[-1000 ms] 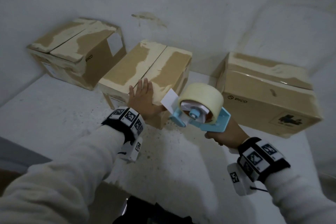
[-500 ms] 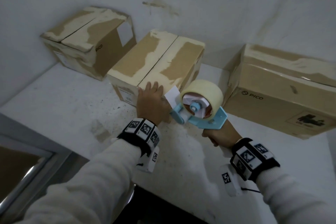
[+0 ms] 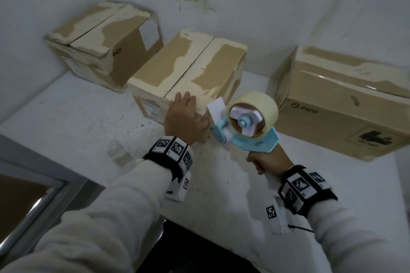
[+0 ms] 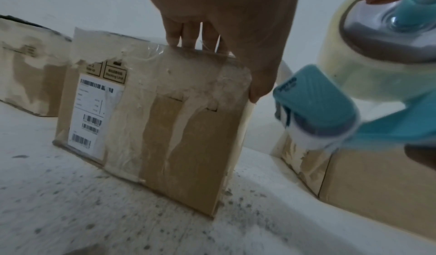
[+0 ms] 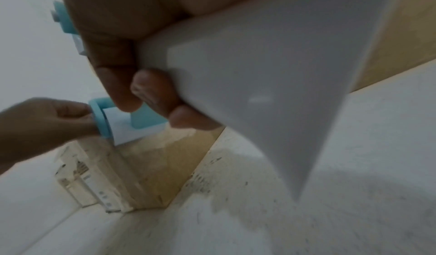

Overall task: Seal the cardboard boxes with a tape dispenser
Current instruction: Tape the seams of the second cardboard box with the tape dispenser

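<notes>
Head view: right hand (image 3: 267, 158) is gripping the white handle of the dispenser (image 3: 246, 126), fingers curled tight round it; the right wrist view is showing those fingers (image 5: 153, 87) wrapped on the handle. Tape roll (image 3: 253, 106) is sitting above the fist, blue nose pointing left toward the middle box (image 3: 188, 73). Nose is hovering just beside that box's near right corner; contact with the cardboard cannot be told. A white tab is sticking up from the nose.

Left hand (image 3: 185, 122) is lying over the box's near top edge, fingers (image 4: 179, 33) straight on the lid by the seam, thumb running down the right front corner, pressing rather than gripping. Left wrist view is showing the front face with a label and torn old tape.

Left box (image 3: 99, 37) is sitting behind-left of the middle box, near it. Right box (image 3: 346, 104) is lying to the right, well apart from it, just behind the roll. All three are standing on the white speckled table (image 3: 77, 117), backed close to the wall. Bare table is stretching in front of the boxes to the near edge.
</notes>
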Demonstrator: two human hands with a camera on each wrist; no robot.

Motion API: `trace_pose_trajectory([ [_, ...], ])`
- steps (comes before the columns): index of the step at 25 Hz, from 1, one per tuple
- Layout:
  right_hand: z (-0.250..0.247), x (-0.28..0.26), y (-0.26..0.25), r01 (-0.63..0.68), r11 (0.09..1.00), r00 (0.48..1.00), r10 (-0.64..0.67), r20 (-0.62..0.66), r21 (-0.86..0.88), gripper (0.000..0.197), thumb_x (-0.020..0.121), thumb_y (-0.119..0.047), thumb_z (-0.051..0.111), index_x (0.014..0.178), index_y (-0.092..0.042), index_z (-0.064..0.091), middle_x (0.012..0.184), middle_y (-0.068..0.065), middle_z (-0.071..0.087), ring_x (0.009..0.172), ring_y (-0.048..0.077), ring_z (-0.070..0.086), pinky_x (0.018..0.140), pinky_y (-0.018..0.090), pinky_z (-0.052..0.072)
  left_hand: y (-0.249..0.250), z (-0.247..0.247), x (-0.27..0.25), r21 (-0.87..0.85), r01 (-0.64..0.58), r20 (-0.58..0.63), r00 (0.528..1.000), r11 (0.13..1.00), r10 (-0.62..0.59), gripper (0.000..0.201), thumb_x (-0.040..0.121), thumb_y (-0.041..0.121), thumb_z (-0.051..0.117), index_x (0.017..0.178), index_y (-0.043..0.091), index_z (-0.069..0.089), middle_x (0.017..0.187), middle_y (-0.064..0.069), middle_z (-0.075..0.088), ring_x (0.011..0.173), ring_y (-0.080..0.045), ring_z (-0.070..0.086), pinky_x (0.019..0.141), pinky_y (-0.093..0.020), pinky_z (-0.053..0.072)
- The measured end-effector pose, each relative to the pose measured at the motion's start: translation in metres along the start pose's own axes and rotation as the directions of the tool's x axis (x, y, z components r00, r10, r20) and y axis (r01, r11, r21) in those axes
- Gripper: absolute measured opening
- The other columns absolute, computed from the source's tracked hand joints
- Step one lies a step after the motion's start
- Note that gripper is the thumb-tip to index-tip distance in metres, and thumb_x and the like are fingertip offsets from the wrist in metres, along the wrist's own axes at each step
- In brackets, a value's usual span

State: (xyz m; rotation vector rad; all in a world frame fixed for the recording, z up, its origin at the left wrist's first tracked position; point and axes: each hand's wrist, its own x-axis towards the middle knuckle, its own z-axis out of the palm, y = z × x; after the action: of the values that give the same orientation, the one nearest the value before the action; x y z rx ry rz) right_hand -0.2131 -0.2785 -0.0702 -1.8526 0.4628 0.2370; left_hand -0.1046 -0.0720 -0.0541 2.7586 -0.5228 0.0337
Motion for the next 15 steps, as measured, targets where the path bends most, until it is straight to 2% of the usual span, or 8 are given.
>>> trace_pose_trajectory([
  [2,-0.004,-0.002,-0.006,0.034,0.999,0.999,-0.032,-0.042,0.038,0.033,0.069,0.008,0.060,0.047,-0.009,0.043,0.040,0.008,0.044,0.038,0.023,0.038,0.046,0.030,0.036,-0.001,-0.002,-0.002,-0.016,-0.025,-0.040,0.999,1.000,0.024,0.048,0.069,0.037,0.066,0.099,0.000,0.063,0.098,-0.020,0.063,0.092,-0.036,0.061,0.079,-0.044,0.053],
  [4,-0.009,-0.005,-0.014,0.077,0.994,0.993,-0.070,-0.091,0.071,0.032,0.070,0.009,0.060,0.048,-0.006,0.043,0.037,0.006,0.043,0.036,0.022,0.037,0.046,0.030,0.035,-0.011,-0.005,-0.002,0.006,-0.111,-0.110,0.988,0.994,0.110,0.046,0.060,0.034,0.063,0.093,0.003,0.062,0.086,-0.015,0.060,0.078,-0.033,0.059,0.069,-0.037,0.052],
  [6,-0.012,-0.009,-0.023,0.115,0.988,0.987,-0.102,-0.128,0.104,0.031,0.070,0.011,0.059,0.051,-0.006,0.043,0.036,0.004,0.043,0.035,0.019,0.037,0.047,0.031,0.034,-0.025,-0.015,-0.003,-0.039,-0.136,-0.110,0.985,0.990,0.131,0.055,0.060,0.029,0.064,0.109,0.006,0.060,0.099,-0.014,0.059,0.087,-0.034,0.059,0.074,-0.037,0.051],
  [8,-0.013,-0.009,-0.033,0.158,0.982,0.980,-0.144,-0.137,0.098,0.031,0.070,0.012,0.059,0.052,-0.008,0.043,0.035,0.001,0.043,0.034,0.018,0.037,0.047,0.031,0.035,-0.039,-0.034,-0.001,-0.039,-0.095,0.053,0.994,0.995,0.097,0.066,0.069,0.023,0.069,0.131,0.013,0.047,0.121,-0.011,0.049,0.104,-0.030,0.054,0.080,-0.035,0.047],
  [10,-0.010,-0.007,-0.046,0.194,0.979,0.974,-0.184,-0.132,0.063,0.031,0.070,0.010,0.060,0.051,-0.008,0.044,0.035,0.001,0.043,0.033,0.017,0.038,0.045,0.030,0.036,-0.055,-0.050,0.001,0.025,-0.114,0.177,0.978,0.993,0.108,0.075,0.074,0.019,0.070,0.140,0.019,0.036,0.131,-0.009,0.040,0.111,-0.027,0.050,0.082,-0.033,0.046],
  [13,-0.007,-0.003,-0.070,0.210,0.977,0.968,-0.201,-0.148,0.049,0.031,0.072,0.008,0.061,0.050,-0.006,0.045,0.036,0.005,0.044,0.033,0.017,0.039,0.043,0.030,0.037,-0.081,-0.064,0.002,0.092,-0.218,0.257,0.948,0.972,0.189,0.072,0.074,0.021,0.071,0.138,0.023,0.039,0.129,-0.009,0.038,0.110,-0.029,0.049,0.091,-0.035,0.046],
  [15,-0.009,0.000,-0.087,0.225,0.973,0.961,-0.212,-0.180,0.058,0.029,0.073,0.007,0.061,0.051,-0.005,0.045,0.037,0.006,0.045,0.034,0.018,0.040,0.043,0.031,0.037,-0.103,-0.075,0.002,0.161,-0.265,0.326,0.923,0.951,0.202,0.067,0.072,0.026,0.072,0.132,0.025,0.042,0.124,-0.007,0.039,0.107,-0.028,0.050,0.090,-0.035,0.045],
])
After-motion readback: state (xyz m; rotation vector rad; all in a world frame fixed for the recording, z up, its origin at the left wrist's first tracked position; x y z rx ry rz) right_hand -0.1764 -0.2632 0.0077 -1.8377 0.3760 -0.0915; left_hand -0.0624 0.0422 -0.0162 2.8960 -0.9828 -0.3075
